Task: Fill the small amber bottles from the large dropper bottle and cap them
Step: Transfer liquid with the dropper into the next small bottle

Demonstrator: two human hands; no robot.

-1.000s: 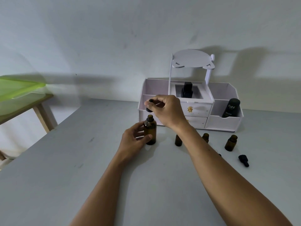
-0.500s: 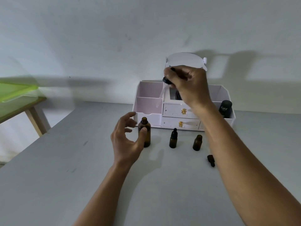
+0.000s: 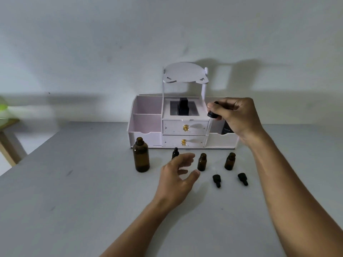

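Note:
The large amber bottle (image 3: 141,155) stands uncapped at the left of the grey table (image 3: 74,201). My right hand (image 3: 235,115) pinches the black dropper (image 3: 211,115) above the table, its glass tube hanging down over the small bottles. Two open small amber bottles (image 3: 202,161) (image 3: 230,161) stand in a row. A third small bottle (image 3: 175,153) with a black cap is partly hidden behind my left hand (image 3: 178,175), which hovers with spread fingers just left of the middle bottle. Two black caps (image 3: 216,180) (image 3: 243,178) lie in front.
A white drawer organiser (image 3: 182,125) stands against the wall behind the bottles, with a black bottle (image 3: 182,107) in its top tray and a dark bottle (image 3: 226,129) in its right bin. A wooden table with something green (image 3: 5,115) is at the far left.
My right hand carried the dropper away from the large bottle, up, then right and down over the small bottles. My left hand let go of the large bottle and moved right toward them.

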